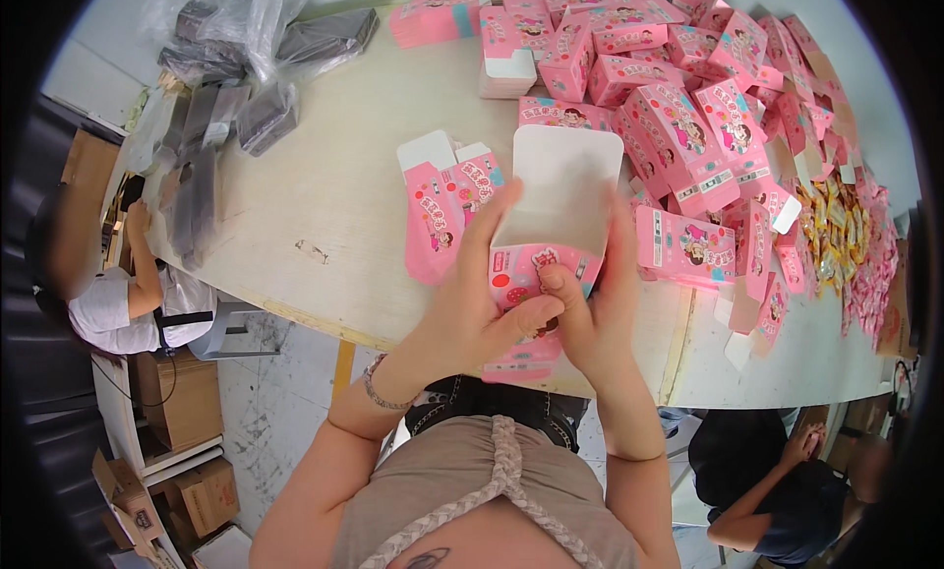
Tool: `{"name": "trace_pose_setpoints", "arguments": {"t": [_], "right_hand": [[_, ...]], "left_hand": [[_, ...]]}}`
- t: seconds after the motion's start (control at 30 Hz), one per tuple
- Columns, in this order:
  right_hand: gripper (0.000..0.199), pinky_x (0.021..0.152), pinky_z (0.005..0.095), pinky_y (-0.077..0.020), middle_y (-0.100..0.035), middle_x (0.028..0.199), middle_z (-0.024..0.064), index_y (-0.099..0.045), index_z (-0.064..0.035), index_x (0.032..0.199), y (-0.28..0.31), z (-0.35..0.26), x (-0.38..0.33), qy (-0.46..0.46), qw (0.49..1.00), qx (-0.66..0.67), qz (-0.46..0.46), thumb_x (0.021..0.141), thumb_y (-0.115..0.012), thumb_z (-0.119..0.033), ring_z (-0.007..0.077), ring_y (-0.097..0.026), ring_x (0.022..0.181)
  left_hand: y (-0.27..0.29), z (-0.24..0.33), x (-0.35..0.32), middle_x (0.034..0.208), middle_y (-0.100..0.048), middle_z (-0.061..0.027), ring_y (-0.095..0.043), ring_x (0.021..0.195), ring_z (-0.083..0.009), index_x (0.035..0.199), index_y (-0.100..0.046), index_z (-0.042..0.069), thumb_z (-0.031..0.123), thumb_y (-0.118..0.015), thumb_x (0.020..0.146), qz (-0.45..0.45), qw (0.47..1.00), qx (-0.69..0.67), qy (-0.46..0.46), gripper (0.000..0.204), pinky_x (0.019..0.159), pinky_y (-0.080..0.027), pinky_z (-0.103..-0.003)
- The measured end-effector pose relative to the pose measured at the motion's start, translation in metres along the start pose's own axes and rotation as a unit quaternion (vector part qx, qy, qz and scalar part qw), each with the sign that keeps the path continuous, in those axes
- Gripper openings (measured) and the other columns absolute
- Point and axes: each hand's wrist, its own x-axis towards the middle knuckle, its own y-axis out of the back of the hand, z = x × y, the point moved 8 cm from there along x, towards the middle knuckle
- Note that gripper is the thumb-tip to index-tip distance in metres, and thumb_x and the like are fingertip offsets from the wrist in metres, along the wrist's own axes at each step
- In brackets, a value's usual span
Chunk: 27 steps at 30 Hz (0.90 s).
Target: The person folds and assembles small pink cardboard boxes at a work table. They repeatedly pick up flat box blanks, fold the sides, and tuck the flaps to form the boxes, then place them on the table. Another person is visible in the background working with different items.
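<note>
A pink printed carton (568, 180) with its white inside facing up is held between both my hands, above the table's near edge. My left hand (482, 308) grips its left side, thumb across the pink front panel. From the other side my right hand (598, 318) closes on it, its thumb beside the left one. The long white flap stands up at the far end. Just left of it lie flattened pink cartons (433, 215). Below my hands, part of another pink piece (521, 360) shows at the table edge; what it belongs to is hidden.
A big heap of folded pink boxes (678, 126) covers the far right of the table (324, 176). Beyond it lie yellow-gold packets (834, 225) and pink packets (870, 264). Plastic-wrapped dark bundles (211, 107) sit far left. One person (128, 294) sits left, another (787, 500) lower right.
</note>
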Motion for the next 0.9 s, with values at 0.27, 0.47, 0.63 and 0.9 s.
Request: {"name": "trace_pose_setpoints", "arguments": {"t": [0.27,0.47,0.63,0.9], "right_hand": [[0.015,0.076,0.0292,-0.0452,-0.056,0.102,0.0082,-0.060,-0.0033,0.094,0.002,0.010,0.005,-0.017,0.983,0.156,0.094,0.084,-0.067,-0.012,0.0158,-0.054,0.091],[0.014,0.071,0.0235,-0.0472,-0.059,0.099,0.0072,-0.068,-0.0025,0.094,-0.004,0.008,0.010,-0.132,0.967,0.207,-0.063,0.080,-0.070,-0.004,0.0150,-0.056,0.095],[0.020,0.072,0.0230,-0.0475,-0.060,0.105,0.0093,-0.069,-0.0033,0.101,-0.006,0.004,0.006,-0.134,0.967,0.199,-0.086,0.081,-0.069,-0.004,0.0148,-0.058,0.093],[0.023,0.076,0.0285,-0.0484,-0.059,0.116,0.0120,-0.068,-0.0038,0.108,0.000,-0.001,0.000,-0.117,0.974,0.153,-0.117,0.088,-0.063,-0.013,0.0166,-0.058,0.096]], "left_hand": [[0.006,-0.002,-0.003,0.117,-0.048,-0.0123,-0.051,0.110,-0.0237,0.118,-0.042,0.000,0.013,-0.073,0.078,-0.028,0.993,0.118,-0.005,0.052,0.093,-0.041,-0.035],[0.009,0.002,-0.010,0.124,-0.047,-0.0135,-0.053,0.112,-0.0233,0.122,-0.034,0.003,0.016,-0.078,0.075,0.019,0.993,0.085,-0.081,0.066,0.092,-0.044,-0.036],[0.009,0.008,-0.012,0.125,-0.046,-0.0138,-0.052,0.112,-0.0234,0.125,-0.030,0.005,0.023,-0.080,0.074,-0.010,0.989,0.060,-0.136,0.074,0.093,-0.045,-0.037],[0.013,0.014,-0.009,0.122,-0.049,-0.0124,-0.055,0.104,-0.0241,0.117,-0.046,0.007,0.028,-0.078,0.073,0.004,0.981,0.135,-0.141,0.059,0.081,-0.048,-0.033]]}}
